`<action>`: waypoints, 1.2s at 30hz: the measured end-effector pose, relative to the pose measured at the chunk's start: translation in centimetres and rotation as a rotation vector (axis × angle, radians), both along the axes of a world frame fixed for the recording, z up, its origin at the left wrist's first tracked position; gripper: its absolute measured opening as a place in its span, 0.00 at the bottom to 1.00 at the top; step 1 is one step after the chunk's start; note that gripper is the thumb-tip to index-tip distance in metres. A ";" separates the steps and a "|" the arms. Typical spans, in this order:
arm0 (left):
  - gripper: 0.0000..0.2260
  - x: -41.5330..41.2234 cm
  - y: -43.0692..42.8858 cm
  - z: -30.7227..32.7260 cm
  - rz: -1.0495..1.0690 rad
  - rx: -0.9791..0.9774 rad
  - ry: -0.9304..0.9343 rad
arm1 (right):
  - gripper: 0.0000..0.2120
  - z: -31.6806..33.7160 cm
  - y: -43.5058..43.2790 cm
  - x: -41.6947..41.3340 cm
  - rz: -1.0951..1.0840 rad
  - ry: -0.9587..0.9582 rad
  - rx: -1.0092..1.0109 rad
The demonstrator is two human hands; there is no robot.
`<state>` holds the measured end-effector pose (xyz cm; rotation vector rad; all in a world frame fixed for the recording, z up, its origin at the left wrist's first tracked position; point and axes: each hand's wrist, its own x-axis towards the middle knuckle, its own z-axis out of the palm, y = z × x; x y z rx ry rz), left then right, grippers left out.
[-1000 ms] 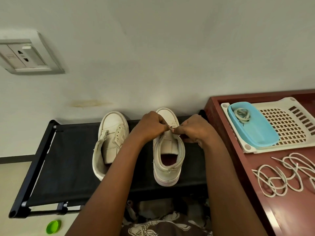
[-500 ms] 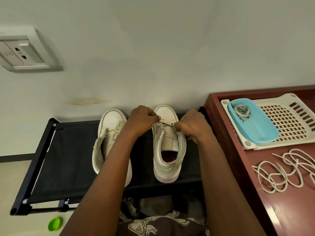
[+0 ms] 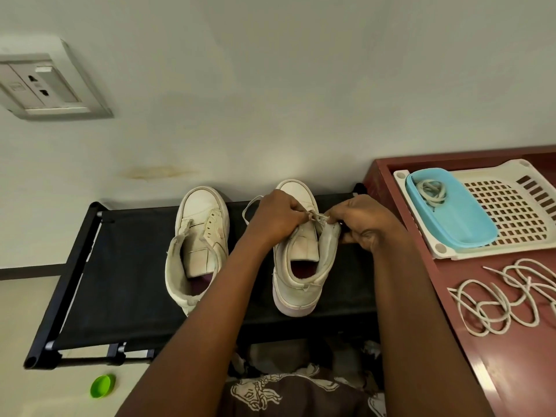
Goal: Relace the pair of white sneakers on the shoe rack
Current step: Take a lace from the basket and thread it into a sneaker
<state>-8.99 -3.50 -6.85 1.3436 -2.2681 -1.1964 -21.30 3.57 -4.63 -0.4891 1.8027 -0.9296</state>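
far left, high on the wall: socket plate [image 3: 45, 85]. near left, on the floor: green cap [image 3: 103, 385]. black shoe rack [image 3: 126, 266] stands against the wall. both white sneakers sit on its top fabric shelf, toes to the wall.

left sneaker [image 3: 201, 236]: unlaced, tongue loose, eyelets bare, no hand on it.

left hand [image 3: 278, 218]: over the forefoot of the right sneaker [image 3: 301, 284], fingers curled, thumb and forefinger pinching the lace [image 3: 314, 216] near the shoe's midline. a loop of that lace sticks out to the left of the hand.

right hand [image 3: 365, 221]: just right of the same shoe, fingers curled, pinching the other end of the short taut stretch of lace. which eyelet: cannot tell, knuckles hide it.

right: red-brown table [image 3: 511, 371] beside the rack. far on it, a white slotted basket [image 3: 511, 212] with a blue tray [image 3: 463, 218] in its left part. a coiled lace [image 3: 430, 189] lies in the tray. nearer, loose laces [image 3: 505, 302] lie tangled on the tabletop, well apart from the hands.
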 end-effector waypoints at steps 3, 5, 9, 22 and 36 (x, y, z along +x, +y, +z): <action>0.08 -0.3 0.3 -0.3 0.010 -0.015 0.005 | 0.13 -0.1 0.1 -0.1 -0.031 -0.002 -0.004; 0.08 -0.3 0.3 -0.5 0.026 -0.007 0.034 | 0.13 -0.1 0.1 -0.2 -0.038 0.010 -0.008; 0.08 -0.3 0.5 -0.6 0.039 -0.010 0.057 | 0.13 -0.1 0.1 -0.1 -0.042 0.003 -0.024; 0.10 -0.4 0.5 -1.3 0.002 -0.119 -0.023 | 0.12 -0.3 -0.1 -0.3 -0.028 0.001 0.001; 0.11 0.0 -0.1 -1.4 -0.032 -0.180 -0.085 | 0.06 -0.8 -0.3 0.3 -0.054 -0.034 -0.017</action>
